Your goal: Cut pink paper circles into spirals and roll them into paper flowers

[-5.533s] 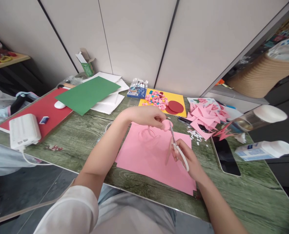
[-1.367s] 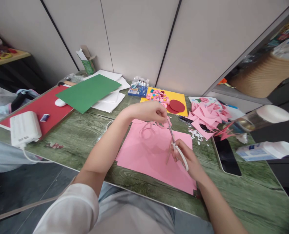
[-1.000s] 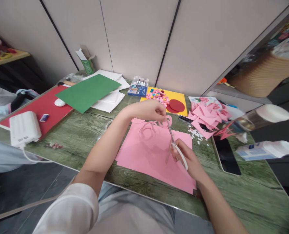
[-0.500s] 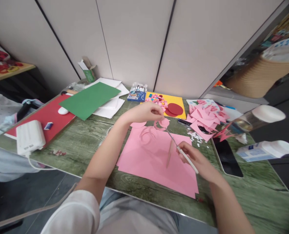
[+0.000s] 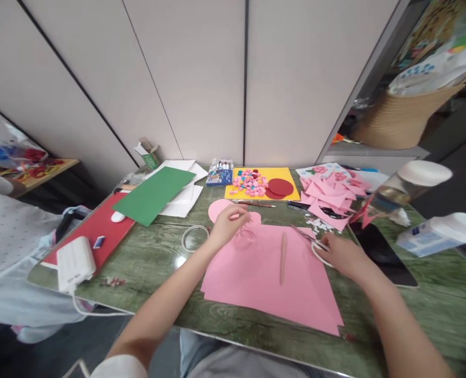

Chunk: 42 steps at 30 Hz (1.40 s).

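Observation:
My left hand point(image 5: 230, 224) pinches a curled pink paper cutout point(image 5: 252, 218) above the back left part of the pink paper sheets point(image 5: 272, 294). A coil of pink paper lies or hangs just under the fingers; whether it is joined to the cutout I cannot tell. A round pink paper piece point(image 5: 218, 208) lies behind this hand. At the sheets' right edge, my right hand point(image 5: 343, 255) is closed on the white handles of a pair of scissors point(image 5: 310, 239), blades pointing left. Between the hands, a thin wooden pencil-like stick point(image 5: 283, 257) rests on the pink sheets.
A pile of pink scraps point(image 5: 331, 194), a phone point(image 5: 380, 254), a jar point(image 5: 398, 184) and a white bottle point(image 5: 440, 233) stand right. Behind are red circles point(image 5: 280, 187) and pompoms point(image 5: 249, 182). Left are a tape roll point(image 5: 184, 239), green paper point(image 5: 154, 195) and a white power bank point(image 5: 75, 262).
My right hand with the scissors has moved right, away from the pink cutout. My left hand has lowered toward the pink sheets, keeping the cutout. The head view has shifted.

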Motion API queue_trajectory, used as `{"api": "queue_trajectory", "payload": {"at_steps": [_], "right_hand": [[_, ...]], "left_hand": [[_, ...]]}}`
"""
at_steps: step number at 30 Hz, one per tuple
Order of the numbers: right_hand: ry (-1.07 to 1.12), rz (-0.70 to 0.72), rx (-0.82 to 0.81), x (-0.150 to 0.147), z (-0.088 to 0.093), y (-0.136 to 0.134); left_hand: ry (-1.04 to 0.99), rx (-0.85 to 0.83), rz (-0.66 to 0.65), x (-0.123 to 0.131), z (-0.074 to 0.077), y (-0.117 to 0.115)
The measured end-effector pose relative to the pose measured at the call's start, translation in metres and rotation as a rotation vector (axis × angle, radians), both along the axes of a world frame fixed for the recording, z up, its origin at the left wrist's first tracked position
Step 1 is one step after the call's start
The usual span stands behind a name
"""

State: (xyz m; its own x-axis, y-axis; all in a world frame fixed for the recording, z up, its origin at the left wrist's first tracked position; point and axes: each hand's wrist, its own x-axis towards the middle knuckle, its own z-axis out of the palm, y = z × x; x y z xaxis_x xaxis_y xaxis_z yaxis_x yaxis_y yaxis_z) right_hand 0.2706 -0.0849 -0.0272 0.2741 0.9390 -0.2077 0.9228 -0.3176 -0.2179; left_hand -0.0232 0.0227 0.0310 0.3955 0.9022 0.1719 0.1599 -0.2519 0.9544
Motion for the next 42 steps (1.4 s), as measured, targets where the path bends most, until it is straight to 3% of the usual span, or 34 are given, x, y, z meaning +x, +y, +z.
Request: {"api": "queue_trajectory", "payload": {"at_steps": [3,6,10,13,18,21,26,31,35,42], "right_hand": [[-0.038,0.015,0.032,0.003,0.002,-0.001],[-0.079,0.03,0.255,-0.011,0.017,-0.002],[0.075,0.307,0.611,-0.065,0.039,-0.003],[0.064,0.541,0.653,-0.106,0.043,0.003],[0.028,0.652,0.662,-0.133,0.035,0.02],[0.123,0.577,0.695,-0.134,0.033,0.026],[0.545,0.311,0.612,-0.133,0.031,0.03],[0.851,0.069,0.457,-0.128,0.026,0.033],[1.009,0.013,0.403,-0.128,0.023,0.034],[1.03,0.032,0.362,-0.128,0.019,0.032]], "left_hand": [[-0.013,-0.08,0.014,-0.007,-0.015,-0.006],[-0.058,-0.154,0.002,-0.013,-0.026,-0.011],[-0.143,-0.299,-0.05,-0.018,-0.032,-0.016],[-0.19,-0.382,-0.08,-0.02,-0.034,-0.019],[-0.14,-0.325,-0.105,-0.022,-0.04,-0.021],[-0.126,-0.298,-0.104,-0.023,-0.041,-0.02],[-0.152,-0.241,-0.031,-0.025,-0.037,-0.019],[-0.189,-0.321,-0.154,-0.025,-0.036,-0.021],[-0.204,-0.354,-0.207,-0.021,-0.037,-0.026],[-0.241,-0.405,-0.202,-0.014,-0.042,-0.035]]}}
